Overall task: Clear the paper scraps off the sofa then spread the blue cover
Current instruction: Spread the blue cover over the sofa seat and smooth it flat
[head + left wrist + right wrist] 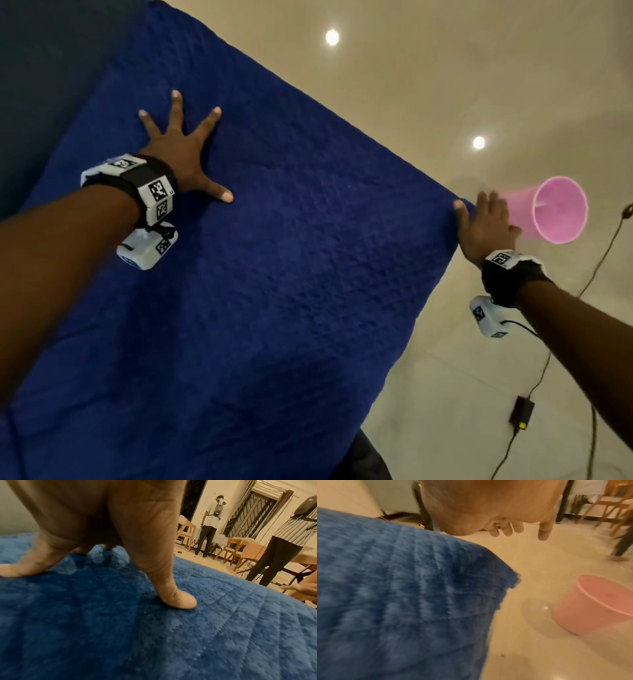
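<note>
**Cover down on the sofa, corner still to settle**

From the head view: your left hand (183, 156) is flat on the blue cover (274, 257), fingers splayed wide and straight, holding nothing, just pressing down on the stretch of cloth nearer the sofa's back. The cover lies spread across the seat with its long run heading away from you toward the far end. Your right hand (486, 224) is out at the front corner of the cover, thumb on the cloth's edge, fingers extended past it over the floor (445, 85). That's a flat, open grip too. A pink bin (555, 210) stands on the floor just beyond that hand. No paper scraps show on the cover.

Left wrist view: thumb and fingers (178, 600) are planted straight onto the quilted pile, with nothing pinched.

Right wrist view, and it's blurred: the corner of the cover (505, 577) hangs over the sofa's edge, below and to the left of your fingertips (543, 534), which dangle loose and free of it. The bin (594, 604) stands well off to the right on the floor.

Here's what counts: that hanging corner is right by your right hand and well away from your left, so the right looks the one to smooth it, out along the front edge, with the left anchoring.
</note>
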